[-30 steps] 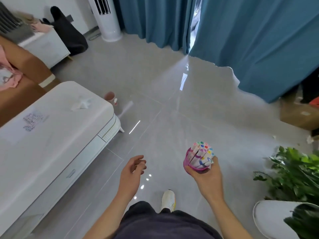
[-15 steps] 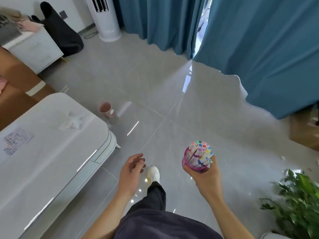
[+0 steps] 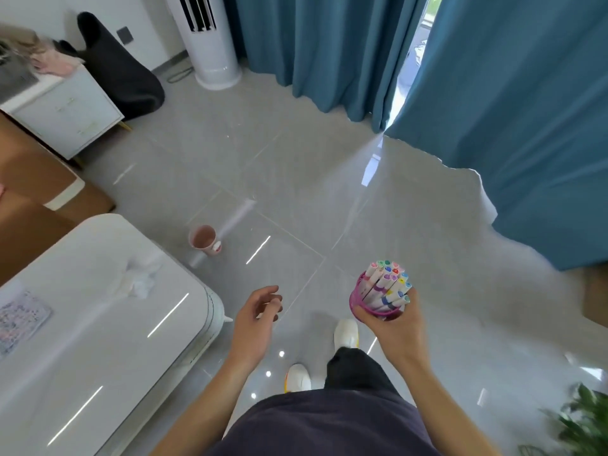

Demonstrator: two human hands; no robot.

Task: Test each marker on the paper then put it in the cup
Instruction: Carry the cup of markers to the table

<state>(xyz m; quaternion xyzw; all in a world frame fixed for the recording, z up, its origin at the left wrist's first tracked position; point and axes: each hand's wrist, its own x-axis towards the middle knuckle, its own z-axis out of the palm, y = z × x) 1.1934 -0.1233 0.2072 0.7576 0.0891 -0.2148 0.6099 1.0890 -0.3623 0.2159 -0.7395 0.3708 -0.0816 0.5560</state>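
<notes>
My shirt (image 3: 322,426) is a dark greyish purple. My dark trousers (image 3: 355,370) show one leg above a white shoe (image 3: 345,334) with yellow trim, and a second white shoe (image 3: 297,378) has orange-yellow trim. My arms are bare down to the left hand (image 3: 260,311) and right hand (image 3: 394,327).

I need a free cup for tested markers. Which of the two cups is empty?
The pale pink cup standing on the grey floor beside the white table: its inside is bare. The magenta plastic cup in the right hand is packed with markers.
</notes>
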